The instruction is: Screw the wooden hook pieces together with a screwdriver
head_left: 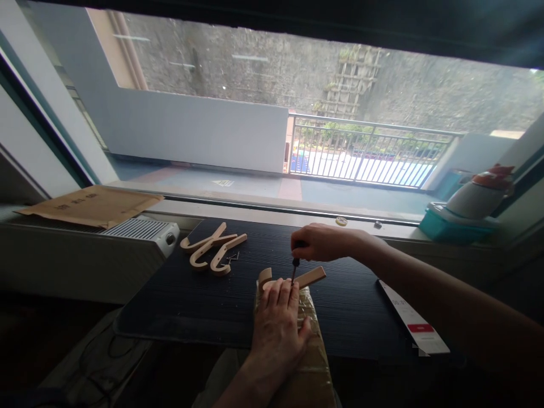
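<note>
My right hand (pixel 312 242) is closed around the dark handle of a screwdriver (pixel 295 265), its shaft pointing down at a pale wooden hook (pixel 313 276). That hook lies across the end of a cardboard box (pixel 314 345) wrapped in clear tape. My left hand (pixel 278 320) presses the hook onto the box, fingers draped over its middle and thumb out to the side. The screwdriver tip is hidden by my left fingertips. Three more wooden hooks (pixel 206 249) lie on the dark table to the left, beside several small screws (pixel 233 258).
A phone (pixel 419 323) with a lit screen lies at the right of the black table (pixel 182 314). On the left, a brown envelope (pixel 91 205) rests on a white radiator (pixel 142 228). The windowsill holds a small round roll (pixel 341 221) and a teal container (pixel 450 226).
</note>
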Motion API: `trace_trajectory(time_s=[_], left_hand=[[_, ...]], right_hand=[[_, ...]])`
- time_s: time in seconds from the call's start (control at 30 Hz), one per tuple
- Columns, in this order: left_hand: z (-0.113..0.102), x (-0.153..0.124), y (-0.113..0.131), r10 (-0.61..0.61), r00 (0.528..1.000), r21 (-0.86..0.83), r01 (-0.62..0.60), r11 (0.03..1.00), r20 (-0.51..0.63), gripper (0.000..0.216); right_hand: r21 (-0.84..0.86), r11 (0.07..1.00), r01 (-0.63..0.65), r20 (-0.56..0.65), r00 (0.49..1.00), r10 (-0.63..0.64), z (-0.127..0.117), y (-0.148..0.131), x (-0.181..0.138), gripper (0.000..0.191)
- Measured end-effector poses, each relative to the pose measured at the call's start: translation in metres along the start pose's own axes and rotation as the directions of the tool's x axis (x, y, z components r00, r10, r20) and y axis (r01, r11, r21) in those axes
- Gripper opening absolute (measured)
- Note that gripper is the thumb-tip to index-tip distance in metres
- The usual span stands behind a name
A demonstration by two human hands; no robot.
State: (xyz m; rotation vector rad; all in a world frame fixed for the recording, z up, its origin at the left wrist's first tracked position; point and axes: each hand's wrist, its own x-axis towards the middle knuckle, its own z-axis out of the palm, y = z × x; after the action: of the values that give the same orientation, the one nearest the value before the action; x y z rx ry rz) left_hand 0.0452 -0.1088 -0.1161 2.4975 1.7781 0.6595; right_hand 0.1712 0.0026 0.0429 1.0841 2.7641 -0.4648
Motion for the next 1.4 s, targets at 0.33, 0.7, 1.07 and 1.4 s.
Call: trace_trajectory(time_s=[0.33,0.7,1.07,1.4], left_hand=[[-0.003,0.001,0.001,-0.009,1.000,0.011,0.009,1.000,0.009,0.058],[-0.004,0.002,0.002,-0.006,1.000,-0.001,0.006,1.000,0.005,0.056],[-0.003,0.001,0.001,-0.002,1.000,0.025,0.001,1.000,0.010,0.056],[-0.005,0.002,0.002,-0.009,1.000,0.008,0.009,1.000,0.016,0.056]], right_hand=[[-0.113,0.993,0.033,0.035,0.999,-0.029,-0.009,-0.015,-0.005,0.021],[-0.152,0.988,0.018,0.034,0.999,-0.013,-0.003,-0.009,-0.003,0.021],[-0.261,0.965,-0.006,-0.007,1.000,0.004,-0.009,-0.022,-0.006,0.027],[-0.274,0.961,-0.031,0.034,0.999,0.042,-0.007,-0.018,-0.005,0.020]])
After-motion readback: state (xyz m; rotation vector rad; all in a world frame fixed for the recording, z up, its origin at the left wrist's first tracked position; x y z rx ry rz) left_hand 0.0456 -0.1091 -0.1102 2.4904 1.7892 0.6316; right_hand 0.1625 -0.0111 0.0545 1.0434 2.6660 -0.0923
